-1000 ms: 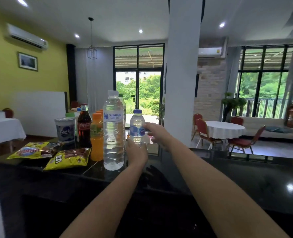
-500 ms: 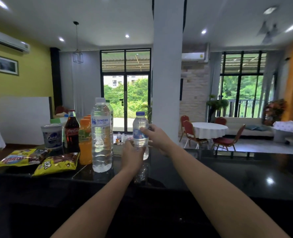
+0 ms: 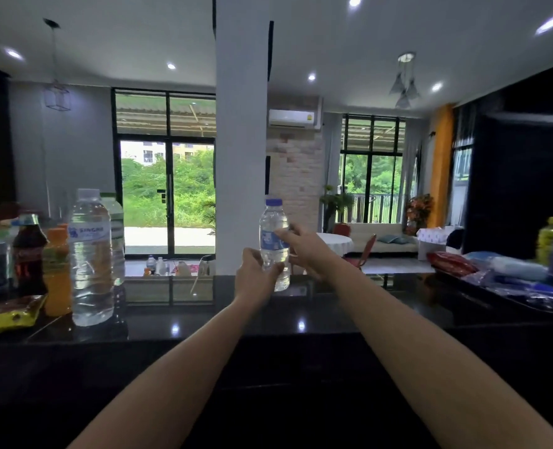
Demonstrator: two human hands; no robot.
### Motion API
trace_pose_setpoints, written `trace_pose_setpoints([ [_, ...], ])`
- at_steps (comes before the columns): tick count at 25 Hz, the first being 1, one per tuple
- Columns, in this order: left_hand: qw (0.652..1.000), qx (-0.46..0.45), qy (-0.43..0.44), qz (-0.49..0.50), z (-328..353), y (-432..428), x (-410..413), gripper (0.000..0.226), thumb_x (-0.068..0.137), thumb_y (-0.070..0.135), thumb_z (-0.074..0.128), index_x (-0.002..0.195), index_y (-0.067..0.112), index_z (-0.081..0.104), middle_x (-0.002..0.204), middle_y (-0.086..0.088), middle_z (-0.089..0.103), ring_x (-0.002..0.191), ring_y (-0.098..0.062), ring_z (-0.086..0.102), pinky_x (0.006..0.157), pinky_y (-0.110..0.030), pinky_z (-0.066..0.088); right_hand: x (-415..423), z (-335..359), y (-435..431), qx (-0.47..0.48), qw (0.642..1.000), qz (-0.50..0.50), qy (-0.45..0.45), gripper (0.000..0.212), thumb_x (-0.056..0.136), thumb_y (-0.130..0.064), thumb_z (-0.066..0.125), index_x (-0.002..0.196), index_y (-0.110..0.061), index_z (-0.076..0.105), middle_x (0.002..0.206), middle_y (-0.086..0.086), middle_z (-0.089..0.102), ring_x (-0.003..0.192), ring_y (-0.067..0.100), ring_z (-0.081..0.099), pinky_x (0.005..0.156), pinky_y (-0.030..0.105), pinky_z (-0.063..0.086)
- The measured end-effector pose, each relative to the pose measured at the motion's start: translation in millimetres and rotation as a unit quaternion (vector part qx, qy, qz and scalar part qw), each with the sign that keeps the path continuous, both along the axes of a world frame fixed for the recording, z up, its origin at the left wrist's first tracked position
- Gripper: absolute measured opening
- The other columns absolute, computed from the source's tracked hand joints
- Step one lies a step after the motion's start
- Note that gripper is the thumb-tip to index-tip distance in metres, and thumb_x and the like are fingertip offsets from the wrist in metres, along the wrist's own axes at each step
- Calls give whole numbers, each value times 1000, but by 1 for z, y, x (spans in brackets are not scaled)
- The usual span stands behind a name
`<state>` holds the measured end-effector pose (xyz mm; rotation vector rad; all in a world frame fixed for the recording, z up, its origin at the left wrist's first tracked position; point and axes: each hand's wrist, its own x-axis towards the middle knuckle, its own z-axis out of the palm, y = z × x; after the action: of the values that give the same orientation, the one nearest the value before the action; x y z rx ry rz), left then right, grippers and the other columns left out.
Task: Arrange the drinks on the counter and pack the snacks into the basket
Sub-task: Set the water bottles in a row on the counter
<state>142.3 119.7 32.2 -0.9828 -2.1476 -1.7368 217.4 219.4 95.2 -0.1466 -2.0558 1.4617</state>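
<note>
A small water bottle (image 3: 272,222) with a blue cap and blue label is lifted above the black counter (image 3: 333,315). My left hand (image 3: 255,273) grips its lower part from the left. My right hand (image 3: 307,247) holds it at the label from the right. On the counter at the left stand a large water bottle (image 3: 90,257), an orange drink bottle (image 3: 56,270) and a cola bottle (image 3: 29,254). A yellow snack bag (image 3: 6,314) lies in front of them.
A white pillar (image 3: 241,140) rises behind the counter. At the right end lie a red snack bag (image 3: 451,262), blue packets (image 3: 521,283) and a yellow bottle (image 3: 551,238). A second large bottle (image 3: 116,241) stands behind the first.
The view has swung right, bringing the counter's right end into sight. Both hands carried the small water bottle rightward, away from the group of drinks, and raised it off the counter.
</note>
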Motion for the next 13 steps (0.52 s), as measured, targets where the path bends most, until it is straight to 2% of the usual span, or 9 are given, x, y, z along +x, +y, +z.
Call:
trace_pose_setpoints([
  [1, 1000, 2, -5, -7, -1, 17, 12, 38, 80, 32, 72, 97, 19, 41, 77, 11, 50, 68, -5, 50, 53, -22, 29, 14, -2, 14, 8, 1000, -10, 1, 9, 92, -27, 62, 101, -27, 61, 104, 1, 66, 98, 20, 63, 88, 39, 52],
  [3, 999, 8, -29, -28, -6, 51, 36, 38, 78, 30, 73, 95, 20, 40, 78, 9, 51, 69, -8, 51, 55, -25, 32, 39, -8, 45, 18, 1000, -23, -10, 11, 90, -23, 64, 98, -29, 60, 105, 6, 68, 96, 22, 66, 87, 41, 52],
  [6, 997, 4, -63, -42, -18, 97, 65, 37, 77, 30, 73, 95, 23, 42, 80, 9, 55, 69, -5, 53, 55, -24, 35, 69, -22, 89, 30, 998, -46, -24, 16, 90, -21, 65, 103, -29, 59, 110, 7, 68, 104, 27, 65, 95, 47, 52],
  [9, 996, -12, -63, -55, -25, 132, 80, 35, 78, 29, 74, 94, 27, 43, 76, 17, 54, 68, 2, 52, 53, -17, 32, 84, -34, 125, 5, 998, -58, -20, 25, 93, -22, 62, 116, -18, 56, 114, 8, 66, 106, 27, 65, 95, 52, 51],
  [13, 996, -25, -65, -53, -30, 167, 82, 37, 76, 30, 75, 100, 22, 48, 91, 6, 66, 82, -14, 63, 60, -21, 41, 84, -46, 165, -17, 999, -50, -7, 15, 94, -19, 61, 102, -31, 57, 113, 6, 67, 106, 26, 65, 95, 53, 51],
])
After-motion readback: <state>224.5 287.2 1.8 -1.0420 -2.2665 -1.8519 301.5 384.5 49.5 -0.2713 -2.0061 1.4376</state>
